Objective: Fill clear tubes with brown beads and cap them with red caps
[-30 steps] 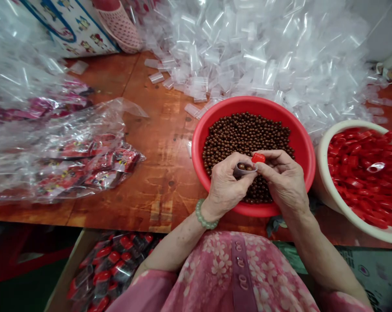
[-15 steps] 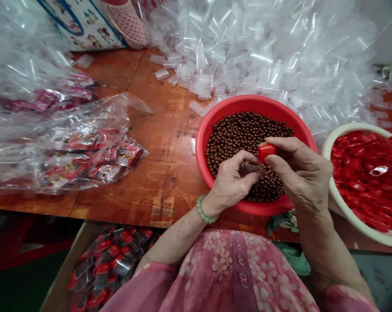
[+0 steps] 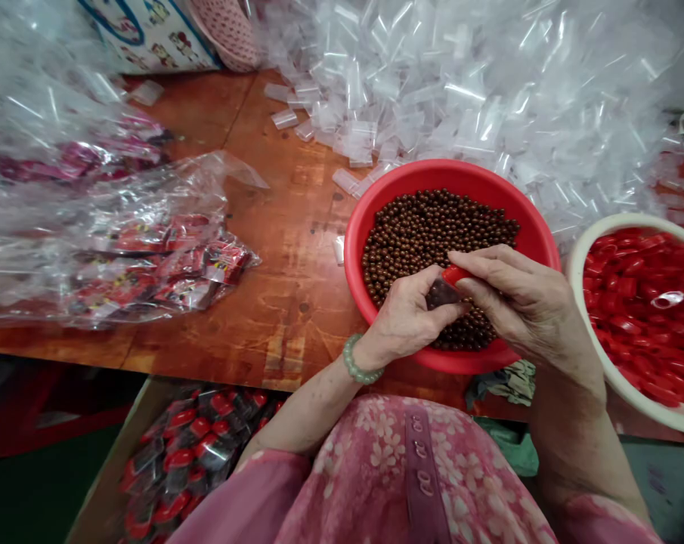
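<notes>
My left hand (image 3: 413, 310) is closed round a small clear plastic container (image 3: 442, 295) with dark contents. Between the thumb and fingers of my right hand (image 3: 515, 295) is a red cap (image 3: 453, 275), set against the container's open end. Whether it is fully seated I cannot tell, as my fingers cover part of it. Both hands are over a red basin (image 3: 356, 279) holding many small round brown balls (image 3: 432, 223). To the right stands a white basin (image 3: 574, 264) filled with loose red caps (image 3: 636, 302).
Clear plastic containers (image 3: 398, 98) are heaped behind the red basin. On the left lie clear bags with red packets (image 3: 183, 257). Below the table's (image 3: 296, 302) front edge, a box holds several red-capped containers (image 3: 177, 461). A patterned bag (image 3: 160, 38) and pink basket (image 3: 228, 34) stand at the back.
My right hand has brought the red cap down and left onto the container's end. My left hand still holds the container, now tilted so its side shows more.
</notes>
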{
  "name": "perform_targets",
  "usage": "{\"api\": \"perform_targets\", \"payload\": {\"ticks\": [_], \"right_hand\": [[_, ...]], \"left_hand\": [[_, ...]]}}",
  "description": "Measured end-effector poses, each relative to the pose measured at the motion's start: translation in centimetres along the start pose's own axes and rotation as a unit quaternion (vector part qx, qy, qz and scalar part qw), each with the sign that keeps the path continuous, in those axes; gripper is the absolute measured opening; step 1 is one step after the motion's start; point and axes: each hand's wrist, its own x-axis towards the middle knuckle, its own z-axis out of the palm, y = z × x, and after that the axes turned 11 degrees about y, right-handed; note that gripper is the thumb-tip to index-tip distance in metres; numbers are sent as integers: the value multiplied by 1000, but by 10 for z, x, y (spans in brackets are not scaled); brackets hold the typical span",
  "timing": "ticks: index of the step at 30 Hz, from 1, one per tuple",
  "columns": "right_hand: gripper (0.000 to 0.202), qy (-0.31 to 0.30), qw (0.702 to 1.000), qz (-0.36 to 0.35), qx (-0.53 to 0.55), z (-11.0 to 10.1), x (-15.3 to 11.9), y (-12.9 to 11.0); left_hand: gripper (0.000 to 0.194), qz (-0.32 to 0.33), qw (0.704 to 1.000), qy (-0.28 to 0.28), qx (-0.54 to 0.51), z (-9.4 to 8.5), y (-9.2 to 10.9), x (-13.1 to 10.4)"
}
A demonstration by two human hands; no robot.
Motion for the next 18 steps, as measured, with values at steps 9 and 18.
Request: {"api": "perform_targets", "payload": {"ticks": [9, 18], "right_hand": [[26, -72, 997, 9, 19, -9, 7, 10], [22, -97, 995, -9, -1, -6, 6, 11]], "left_hand": [[20, -6, 998, -41, 36, -3, 5, 1], [20, -9, 993, -78, 87, -2, 1, 2]]}}
